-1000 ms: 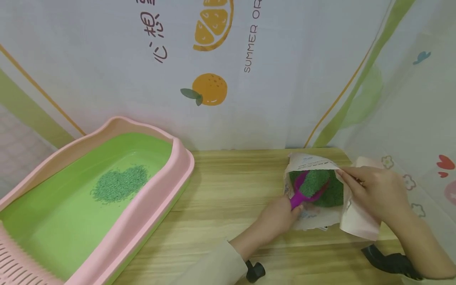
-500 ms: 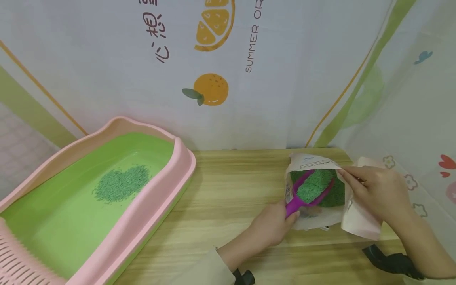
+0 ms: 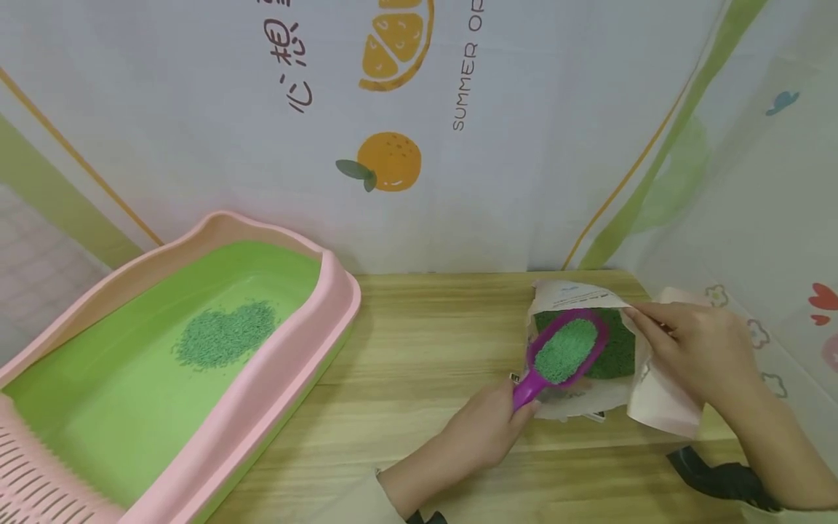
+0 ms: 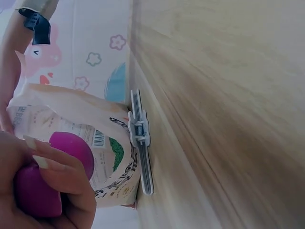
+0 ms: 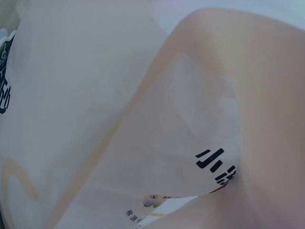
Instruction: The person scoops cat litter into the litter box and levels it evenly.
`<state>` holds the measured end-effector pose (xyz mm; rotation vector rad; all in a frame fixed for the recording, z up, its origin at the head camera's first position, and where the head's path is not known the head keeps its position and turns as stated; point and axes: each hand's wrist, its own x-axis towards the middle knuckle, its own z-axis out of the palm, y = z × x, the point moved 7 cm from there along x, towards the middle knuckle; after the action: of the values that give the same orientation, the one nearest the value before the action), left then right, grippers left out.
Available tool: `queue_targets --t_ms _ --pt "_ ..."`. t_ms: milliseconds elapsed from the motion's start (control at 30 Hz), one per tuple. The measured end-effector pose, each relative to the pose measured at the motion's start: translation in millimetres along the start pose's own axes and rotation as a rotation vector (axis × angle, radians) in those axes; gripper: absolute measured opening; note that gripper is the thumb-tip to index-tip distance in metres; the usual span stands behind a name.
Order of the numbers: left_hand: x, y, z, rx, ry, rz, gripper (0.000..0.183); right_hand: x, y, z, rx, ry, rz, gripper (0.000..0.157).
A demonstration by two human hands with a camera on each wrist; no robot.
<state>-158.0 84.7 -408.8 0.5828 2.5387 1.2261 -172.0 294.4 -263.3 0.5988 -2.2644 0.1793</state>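
Observation:
My left hand (image 3: 481,429) grips the handle of a purple scoop (image 3: 529,387), its bowl heaped with green litter pellets (image 3: 567,351). The scoop is over the mouth of an open paper bag (image 3: 576,295), where more dark green pellets show inside. My right hand (image 3: 703,353) pinches the bag's right edge. In the left wrist view, curled fingers (image 4: 71,179) wrap the purple handle (image 4: 38,193), with the bag (image 4: 71,102) beyond. The right wrist view is filled mostly by the pale bag (image 5: 167,129); the right fingertips are out of sight there.
A green litter box (image 3: 131,415) with a pink rim (image 3: 262,386) stands at left, a patch of green pellets (image 3: 225,335) on its floor. A white clip (image 4: 139,138) lies beside the bag on the wooden table (image 3: 412,342). Printed cloth (image 3: 491,182) hangs behind.
My left hand has drawn the loaded scoop back, left and toward me, out of the bag's depth; its full bowl now shows. The right hand stays at the bag's edge.

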Motion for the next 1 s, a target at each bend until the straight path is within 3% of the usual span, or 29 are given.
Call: queue_targets --t_ms 200,367,633,1000 --pt "-14.1 -10.3 -11.2 -0.06 0.03 -0.061 0.028 1 -2 3.0 0.014 -0.014 0.0 0.068" --pt "-25.2 -16.2 -22.5 -0.02 0.077 -0.095 0.025 1 -2 5.5 0.034 -0.015 0.016 0.052" --pt "-44.7 -21.3 -38.4 -0.005 0.088 -0.088 0.027 1 -1 3.7 0.015 -0.015 0.015 0.049" --pt "-86.6 -41.2 -80.2 0.033 0.099 -0.152 0.041 -3 2 0.4 -0.005 -0.033 0.041 0.052"
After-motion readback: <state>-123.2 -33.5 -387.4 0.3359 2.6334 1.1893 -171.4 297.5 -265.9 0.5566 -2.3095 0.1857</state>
